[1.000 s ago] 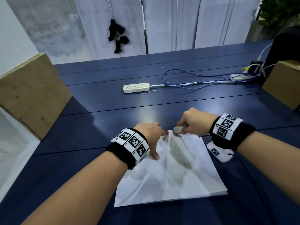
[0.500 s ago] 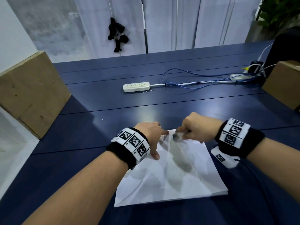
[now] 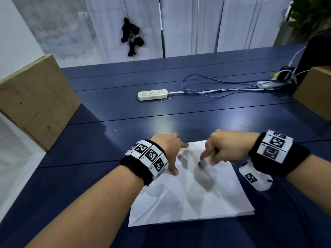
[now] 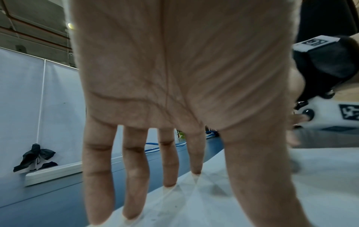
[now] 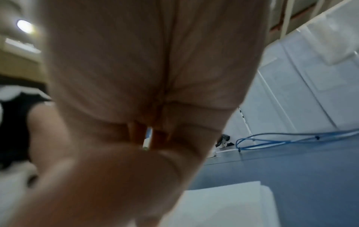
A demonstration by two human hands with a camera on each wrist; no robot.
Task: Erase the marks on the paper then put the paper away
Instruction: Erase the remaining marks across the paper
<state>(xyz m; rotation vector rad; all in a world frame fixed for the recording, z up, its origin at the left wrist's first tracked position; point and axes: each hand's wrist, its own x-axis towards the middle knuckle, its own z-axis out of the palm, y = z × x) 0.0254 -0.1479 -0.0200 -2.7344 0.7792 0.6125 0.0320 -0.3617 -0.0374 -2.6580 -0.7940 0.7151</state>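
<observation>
We find a white rectangular sheet of paper (image 3: 193, 197) lying flat on the dark blue panelled table (image 3: 197, 108), at six o'clock in the head view. Its surface is creased and bears soft grey smudges near the middle. The left hand (image 3: 168, 149) is spread flat, fingers (image 4: 134, 176) straight and parted, their tips pressing the sheet's ten o'clock corner; it grips nothing. The right hand (image 3: 225, 149) is arched over the sheet's far edge at twelve o'clock, fingers curled downward and pinching a small pale eraser with a darkened tip (image 3: 203, 163), whose tip touches the paper. In the right wrist view the curled palm fills the frame and the eraser is hidden. Both wrists carry black bands with black-and-white square markers. At twelve o'clock on the table lies a cream plastic power strip (image 3: 152, 94) with blue cables (image 3: 215, 90) trailing toward two o'clock. Brown cardboard boxes stand at nine (image 3: 35, 102) and three o'clock (image 3: 315, 92).
</observation>
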